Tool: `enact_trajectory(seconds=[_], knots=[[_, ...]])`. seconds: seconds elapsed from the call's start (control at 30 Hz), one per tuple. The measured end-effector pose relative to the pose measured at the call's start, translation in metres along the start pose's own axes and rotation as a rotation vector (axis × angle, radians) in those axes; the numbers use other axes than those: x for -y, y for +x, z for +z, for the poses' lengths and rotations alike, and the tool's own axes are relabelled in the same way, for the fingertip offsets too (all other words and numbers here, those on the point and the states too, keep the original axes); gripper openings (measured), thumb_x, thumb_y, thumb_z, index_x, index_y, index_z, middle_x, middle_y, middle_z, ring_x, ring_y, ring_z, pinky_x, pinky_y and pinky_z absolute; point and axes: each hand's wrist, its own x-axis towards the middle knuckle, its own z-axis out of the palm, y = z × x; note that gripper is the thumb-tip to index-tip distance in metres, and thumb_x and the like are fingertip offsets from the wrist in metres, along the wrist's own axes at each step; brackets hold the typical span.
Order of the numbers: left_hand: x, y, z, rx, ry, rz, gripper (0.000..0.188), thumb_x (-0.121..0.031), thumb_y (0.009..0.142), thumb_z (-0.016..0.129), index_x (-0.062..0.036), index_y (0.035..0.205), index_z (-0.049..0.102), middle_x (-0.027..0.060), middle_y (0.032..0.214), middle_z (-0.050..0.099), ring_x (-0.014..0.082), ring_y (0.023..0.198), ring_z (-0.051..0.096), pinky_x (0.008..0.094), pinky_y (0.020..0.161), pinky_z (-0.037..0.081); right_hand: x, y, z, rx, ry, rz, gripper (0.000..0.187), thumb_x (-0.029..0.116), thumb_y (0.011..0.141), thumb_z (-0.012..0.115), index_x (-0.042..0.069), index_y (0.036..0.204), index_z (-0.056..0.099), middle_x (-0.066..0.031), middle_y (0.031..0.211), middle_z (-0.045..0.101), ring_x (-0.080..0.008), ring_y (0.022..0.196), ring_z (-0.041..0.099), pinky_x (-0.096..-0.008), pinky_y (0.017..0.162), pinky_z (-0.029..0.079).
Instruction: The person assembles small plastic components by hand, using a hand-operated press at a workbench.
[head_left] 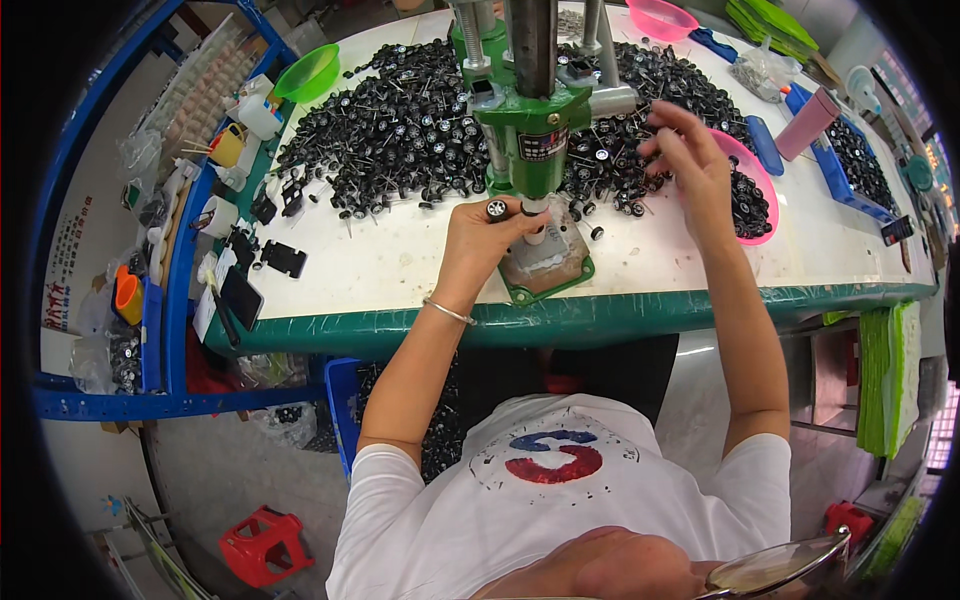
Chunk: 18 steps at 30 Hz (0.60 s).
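Note:
A green bench press [540,165] stands at the middle of the table's near side, with a pale post [534,235] under its ram. My left hand [476,243] is closed at that post; a small black toy wheel [496,209] with a silver hub shows at its fingers. Whatever lies between the fingertips at the post is mostly hidden. To the right of the press, my right hand [700,172] is raised with its fingers apart and nothing visible in them. It is near the press's grey metal bar [612,101] but apart from it.
Heaps of black wheels with thin axles [400,130] spread behind and beside the press. A pink bowl [765,215] of wheels sits at the right, a green bowl [308,74] at the far left. A blue rack [180,290] borders the left; a red stool [265,546] stands below.

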Motion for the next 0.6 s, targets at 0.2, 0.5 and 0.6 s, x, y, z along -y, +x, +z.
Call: enact_trajectory(seconds=[0.2,0.5,0.6], knots=[[-0.009,0.004,0.004,-0.021,0.022,-0.012,0.011,-0.012,0.077,0.079,-0.0023,0.079,0.074,0.0002,0.071,0.068,0.0035,0.066,0.056,0.0202,0.062,0.043,0.05,0.074,0.038,0.103,0.106,-0.157,0.035,0.027,0.099,0.05,0.006,0.125,0.058,-0.0072,0.115,0.062,-0.0152,0.094,0.061,-0.0298,0.08,0.05],[-0.007,0.011,0.0,0.024,0.068,0.03,0.013,-0.014,0.077,0.08,-0.0029,0.081,0.074,0.0009,0.071,0.069,0.0032,0.065,0.056,0.021,0.061,0.044,0.114,0.138,0.1,0.028,0.033,0.072,0.027,0.035,0.093,0.06,0.01,0.085,0.062,0.0035,0.066,0.051,-0.0066,0.052,0.043,-0.0231,0.044,0.032],[-0.005,0.009,-0.003,0.013,0.115,0.051,0.013,-0.014,0.076,0.08,-0.0026,0.08,0.074,0.0008,0.069,0.068,0.0032,0.064,0.054,0.0211,0.059,0.043,0.105,0.123,0.106,-0.001,0.18,-0.146,0.027,0.034,0.092,0.061,0.01,0.081,0.062,0.0056,0.062,0.047,-0.0037,0.045,0.038,-0.0211,0.039,0.026]])
